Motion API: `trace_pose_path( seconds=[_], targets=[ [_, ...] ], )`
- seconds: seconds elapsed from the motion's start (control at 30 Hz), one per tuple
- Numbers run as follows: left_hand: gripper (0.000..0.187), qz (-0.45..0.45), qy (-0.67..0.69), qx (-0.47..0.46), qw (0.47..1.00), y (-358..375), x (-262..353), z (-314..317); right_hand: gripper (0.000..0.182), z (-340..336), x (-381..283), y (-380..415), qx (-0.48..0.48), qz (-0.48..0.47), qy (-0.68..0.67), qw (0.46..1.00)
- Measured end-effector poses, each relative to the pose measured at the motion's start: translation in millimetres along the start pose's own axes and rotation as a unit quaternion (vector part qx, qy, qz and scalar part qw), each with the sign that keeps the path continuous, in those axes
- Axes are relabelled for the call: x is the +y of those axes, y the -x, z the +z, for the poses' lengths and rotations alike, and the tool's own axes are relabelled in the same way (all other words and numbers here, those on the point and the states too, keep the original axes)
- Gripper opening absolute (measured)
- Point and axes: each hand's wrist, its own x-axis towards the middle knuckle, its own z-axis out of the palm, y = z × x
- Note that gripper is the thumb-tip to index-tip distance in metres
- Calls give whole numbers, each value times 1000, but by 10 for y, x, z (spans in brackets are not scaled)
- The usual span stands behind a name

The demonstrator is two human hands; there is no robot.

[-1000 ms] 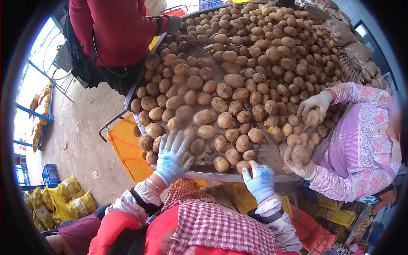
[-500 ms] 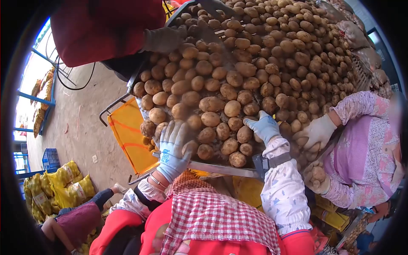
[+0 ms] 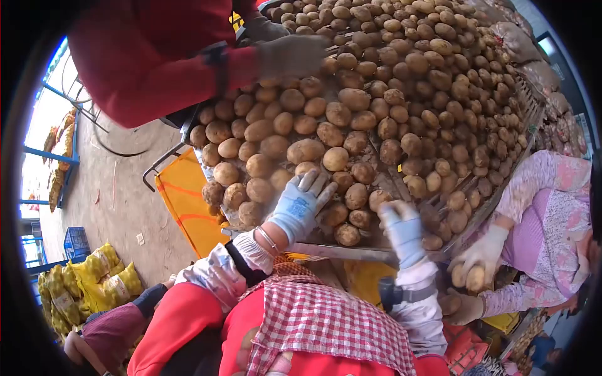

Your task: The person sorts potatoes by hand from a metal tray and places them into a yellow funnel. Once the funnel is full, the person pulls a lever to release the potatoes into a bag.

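A wide sorting table is heaped with brown potatoes (image 3: pixel 305 151). Near its front edge my left hand (image 3: pixel 300 202), in a white and blue glove, lies over several potatoes with its fingers spread. To the right, my right hand (image 3: pixel 401 229), gloved alike, is blurred by motion beside a potato (image 3: pixel 379 200) at its fingertips; whether it grips that potato is unclear. Slats of the table's surface (image 3: pixel 392 172) show between the potatoes beyond my right hand.
A co-worker's gloved hand (image 3: pixel 293 56) reaches over the potatoes from the upper left. Another co-worker's hand (image 3: pixel 480 257) holds potatoes at the right. An orange sheet (image 3: pixel 185 200) hangs at the table's left corner. Filled yellow sacks (image 3: pixel 103 279) lie on the floor at the lower left.
My left hand has moved right along the front edge; my right hand has drawn back toward me. The red-sleeved arm reaches farther right. The right co-worker's hands have pulled away from the table with potatoes.
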Motion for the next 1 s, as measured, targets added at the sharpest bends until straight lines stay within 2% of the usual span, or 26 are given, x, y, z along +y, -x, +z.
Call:
trace_pose_path(
  seconds=[0.03,0.1,0.17,0.23,0.27,0.3,0.33,0.37,0.4,0.43,0.47,0.5,0.53,0.57,0.6,0.63,0.67,0.7,0.73,0.77,0.83,0.9,0.93,0.97,1.0],
  targets=[
    [67,-9,-39,-15,999,-39,7,26,55,309,97,93,51,-161,394,904],
    [65,-4,-72,-31,997,-103,10,67,65,438,20,74,-23,10,358,933],
    [63,0,-106,-45,993,-114,-11,35,65,388,-4,-3,-34,2,357,933],
    [61,29,65,-2,997,-58,-130,-79,65,300,71,-20,-42,-4,356,934],
    [53,-1,105,3,995,4,-140,-116,67,227,178,1,-91,22,133,987],
    [53,6,106,1,994,64,-133,-88,69,157,237,33,-136,46,-99,985],
    [51,-117,384,28,915,143,-107,-28,70,87,298,81,-176,8,-283,943],
    [49,-233,624,49,744,200,-89,12,70,64,346,128,-170,13,-285,943],
    [47,-267,735,36,622,185,-67,-102,69,34,386,165,-203,17,-406,891],
    [46,-300,762,17,573,180,-19,-251,68,-2,409,184,-234,16,-519,822],
    [44,-274,830,26,484,146,22,-198,71,59,391,219,-170,34,-562,809],
    [42,-246,887,36,389,110,47,-152,71,62,366,252,-166,30,-562,810],
    [42,-244,887,34,391,82,19,-139,68,63,331,286,-147,42,-602,783],
    [40,-272,857,38,436,37,-35,-143,64,71,320,317,-128,54,-641,754],
    [37,-300,823,42,480,-18,-89,-150,64,53,406,322,-129,54,-643,753],
    [37,-299,822,42,482,-95,-130,-150,61,15,558,310,-161,18,-645,747],
    [35,-275,631,11,725,-198,-156,-139,57,2,650,314,-192,-18,-645,740],
    [34,-224,380,-21,897,-319,-124,-197,57,13,616,366,-191,-19,-646,739],
    [41,-125,121,-91,981,-394,-70,-282,55,16,570,435,-135,13,-655,744],
    [41,-123,122,-92,981,-421,9,-217,53,10,522,489,-78,46,-661,745],
    [46,-10,-117,-128,985,-454,162,-8,49,12,546,530,-81,37,-670,737],
    [48,-22,-143,-122,982,-523,236,61,46,38,619,545,-37,63,-634,770],
    [50,-43,-138,-160,976,-607,217,77,47,42,641,571,-33,58,-588,806],
    [51,-64,-134,-198,969,-694,209,74,47,49,645,602,-29,56,-589,805],
    [57,-61,-102,-208,971,-741,160,-24,47,54,660,633,-48,44,-643,763]
  ],
)
